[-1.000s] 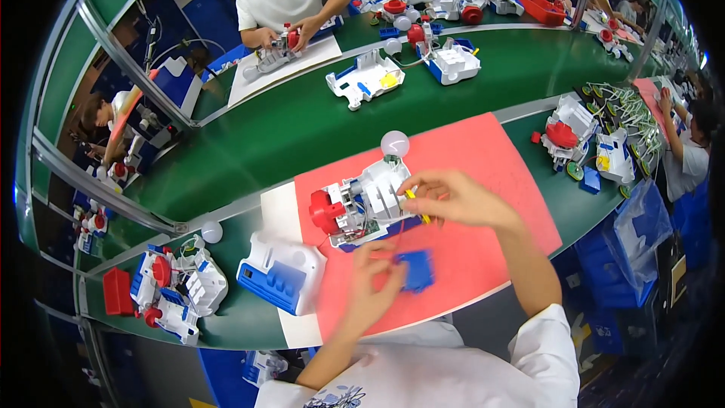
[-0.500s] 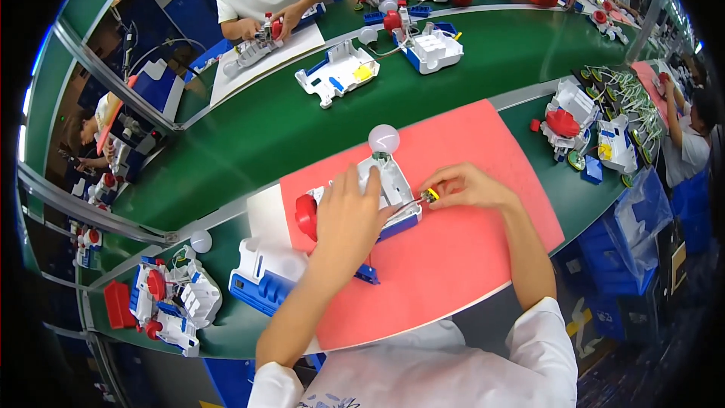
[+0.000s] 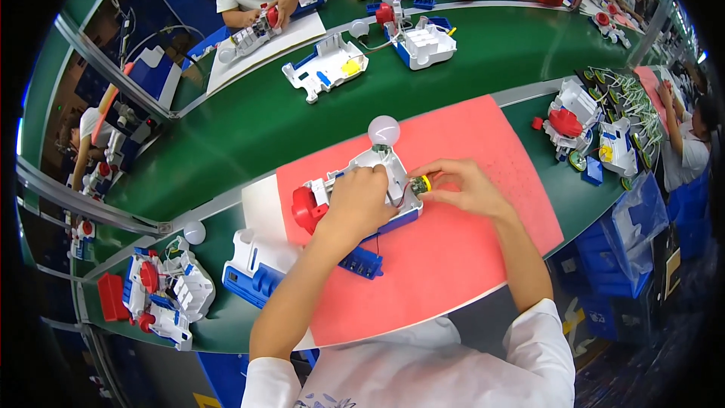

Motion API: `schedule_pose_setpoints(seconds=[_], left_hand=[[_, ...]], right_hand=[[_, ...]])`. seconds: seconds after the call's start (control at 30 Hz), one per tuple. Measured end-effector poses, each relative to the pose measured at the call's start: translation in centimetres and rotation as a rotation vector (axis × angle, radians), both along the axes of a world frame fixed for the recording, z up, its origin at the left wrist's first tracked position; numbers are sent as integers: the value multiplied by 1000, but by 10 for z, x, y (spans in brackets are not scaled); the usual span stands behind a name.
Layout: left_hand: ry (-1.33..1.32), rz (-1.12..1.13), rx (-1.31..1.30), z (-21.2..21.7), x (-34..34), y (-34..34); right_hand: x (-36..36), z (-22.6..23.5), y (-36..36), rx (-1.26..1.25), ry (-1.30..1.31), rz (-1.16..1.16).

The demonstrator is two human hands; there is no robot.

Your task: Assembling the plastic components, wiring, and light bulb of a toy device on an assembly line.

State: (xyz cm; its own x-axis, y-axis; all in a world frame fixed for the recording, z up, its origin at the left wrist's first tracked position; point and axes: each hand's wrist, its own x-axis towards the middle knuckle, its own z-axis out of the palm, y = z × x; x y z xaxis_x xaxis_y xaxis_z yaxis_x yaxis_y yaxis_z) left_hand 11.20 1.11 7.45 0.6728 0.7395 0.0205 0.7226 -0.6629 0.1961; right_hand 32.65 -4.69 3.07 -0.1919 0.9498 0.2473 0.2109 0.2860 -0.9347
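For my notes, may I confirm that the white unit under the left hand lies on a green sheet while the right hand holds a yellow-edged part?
Not quite: the head view shows that white unit on a coral sheet; the right hand does hold the yellow-edged part.

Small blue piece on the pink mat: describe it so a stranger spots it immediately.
Find the pink mat on the green bench. Under the left hand sits a white-and-blue housing; just below it in the picture lies the small blue piece. It looks blue all over, while the neighbouring shell mixes blue with white.
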Motion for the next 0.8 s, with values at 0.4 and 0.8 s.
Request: schedule_pose_setpoints(seconds=[0.4,0.8], left_hand=[[-25,-5,174,-16,3,-8],[30,-9,187,-12,2,-12]], right_hand=[[-9,2,-10,50,-108,-25],[-15,-1,-16,8,-121,-55]])
